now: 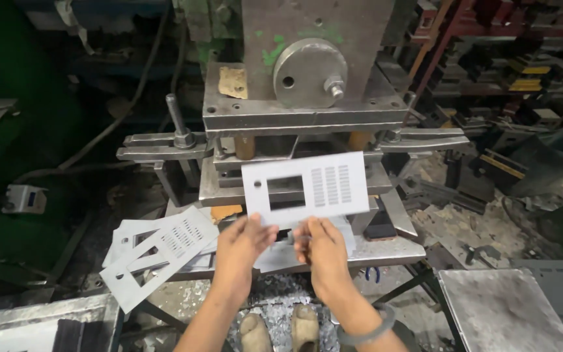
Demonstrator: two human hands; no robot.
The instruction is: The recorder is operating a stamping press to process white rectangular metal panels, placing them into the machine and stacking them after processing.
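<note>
Holding a flat punched metal panel [305,188] up in front of the press [304,98], both hands are pinching its lower edge: the left hand [245,244] is gripping the bottom left part with thumb over the face and fingers behind, and the right hand [320,246] is gripping the bottom edge nearer the middle in the same closed pinch. The panel is pale grey, showing a rectangular window, a small round hole at its left and rows of narrow slots at its right, and it is tilting slightly, its right side sitting higher. It is hovering just before the die block [294,176] of the press, whose round steel disc [309,72] is sitting above. To the left, a loose stack of similar punched panels [161,251] is lying on the press table [392,251], overhanging its edge. A grey bangle [366,332] is circling the right wrist. Two sandalled feet [279,329] are showing below, between the arms, above metal chips on the floor. A plain metal sheet [506,309] is lying at the lower right, well apart from the hands.
</note>
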